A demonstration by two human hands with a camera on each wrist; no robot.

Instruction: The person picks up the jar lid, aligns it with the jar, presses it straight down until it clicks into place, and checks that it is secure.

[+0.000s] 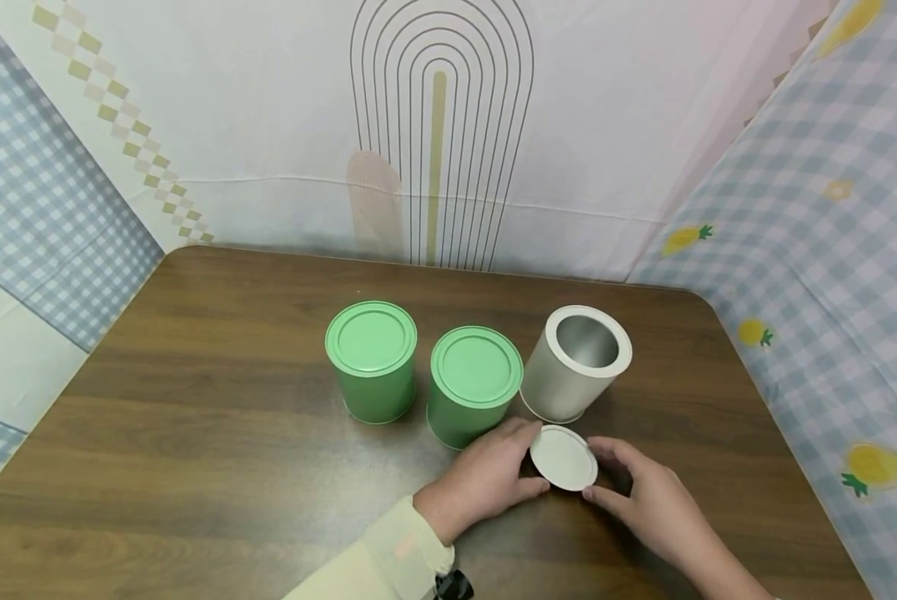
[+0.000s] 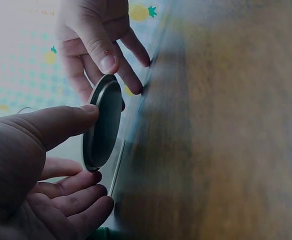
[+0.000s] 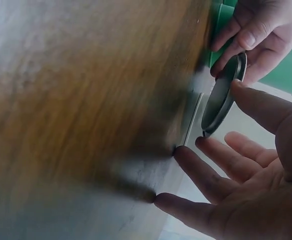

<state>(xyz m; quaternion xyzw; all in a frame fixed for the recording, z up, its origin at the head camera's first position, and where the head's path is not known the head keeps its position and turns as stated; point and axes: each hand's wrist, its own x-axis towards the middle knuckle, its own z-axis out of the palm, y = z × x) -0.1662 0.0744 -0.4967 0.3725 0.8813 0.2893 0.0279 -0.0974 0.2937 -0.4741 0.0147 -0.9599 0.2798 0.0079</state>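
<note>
A round pale lid (image 1: 564, 458) lies level between both hands, a little above the wooden table, its underside dark in the wrist views. My left hand (image 1: 486, 471) holds its left rim, thumb on the near side and fingers at the far side. Opposite it, my right hand (image 1: 651, 504) pinches the right rim between thumb and a finger, other fingers spread below. Just behind the lid stands an uncovered white can (image 1: 549, 387), its inside silvery. In the right wrist view the lid (image 3: 220, 102) shows edge-on between the two hands.
Two green cans with lids on, one at the left (image 1: 373, 367) and one in the middle (image 1: 471, 392), stand left of the white can. The nearer one is close behind my left fingers. Patterned cloth (image 1: 456, 125) hangs behind the wooden table (image 1: 216, 433).
</note>
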